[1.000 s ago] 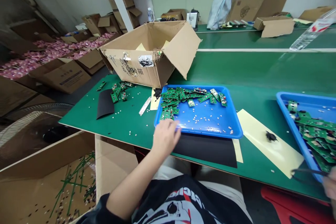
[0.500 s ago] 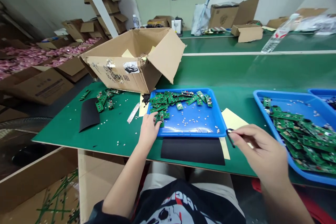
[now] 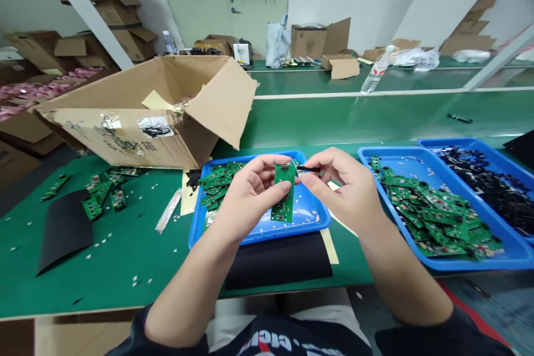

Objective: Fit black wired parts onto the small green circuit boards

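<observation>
Green rectangular circuit board (image 3: pixel 282 206) is mid-view, above a blue plastic tray (image 3: pixel 308 197); L hand (image 3: pixel 251 189) grip pinches it, thumb on face. R hand (image 3: pixel 344 184), approx 3 o'clock, grip closed on thin black piece (image 3: pixel 311 169) nr board's top; can't tell if touching. Green-board pile (image 3: pixel 442 214) at 3 o'clock, brown cardboard box (image 3: pixel 98 133) at 10, both on green table (image 3: pixel 117 258).

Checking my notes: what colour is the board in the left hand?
The board is green; the head view shows it best.

The writing on shirt (image 3: pixel 271 339), cardboard box (image 3: pixel 120 130) and door (image 3: pixel 221 25) is unreadable.
</observation>
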Motion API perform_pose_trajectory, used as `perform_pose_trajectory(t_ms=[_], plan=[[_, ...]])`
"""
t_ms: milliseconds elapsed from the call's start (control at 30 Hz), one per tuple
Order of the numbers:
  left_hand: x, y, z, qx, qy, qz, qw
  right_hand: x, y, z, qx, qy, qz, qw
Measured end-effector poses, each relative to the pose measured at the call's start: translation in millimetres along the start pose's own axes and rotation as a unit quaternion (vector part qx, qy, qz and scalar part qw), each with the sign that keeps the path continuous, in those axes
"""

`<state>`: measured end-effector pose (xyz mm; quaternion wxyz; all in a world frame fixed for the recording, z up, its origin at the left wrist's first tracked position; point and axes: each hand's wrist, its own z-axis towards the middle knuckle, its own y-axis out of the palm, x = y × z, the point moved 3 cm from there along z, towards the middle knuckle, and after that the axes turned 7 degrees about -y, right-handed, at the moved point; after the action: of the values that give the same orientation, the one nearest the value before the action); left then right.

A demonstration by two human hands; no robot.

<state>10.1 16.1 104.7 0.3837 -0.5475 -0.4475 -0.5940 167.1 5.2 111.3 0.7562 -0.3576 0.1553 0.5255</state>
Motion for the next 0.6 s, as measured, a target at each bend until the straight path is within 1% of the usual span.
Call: perform_pose_trajectory(t_ms=[67,167,333,433,600], plan=[[-4,1,5,0.004,0.008,-0.007,1.0,3,-1,2,-0.006,-0.004,0.012,1.0],[-14,1,9,0.014,-0.009,-0.013,1.0,9,0,1,-0.008,-0.024,0.006,1.0],[-25,-2,13,0.05,-0.025,0.001,0.998,13,7,-2,-0.017,-0.102,-0.068,0.992],[-28,-1,14,0.049,-0.032,0.011,0.998,12,10,-4,-0.008,-0.134,-0.117,0.984],[-29,0,13,0.044,-0.032,0.002,0.999,9,12,-7,-0.014,-0.174,-0.183,0.967]])
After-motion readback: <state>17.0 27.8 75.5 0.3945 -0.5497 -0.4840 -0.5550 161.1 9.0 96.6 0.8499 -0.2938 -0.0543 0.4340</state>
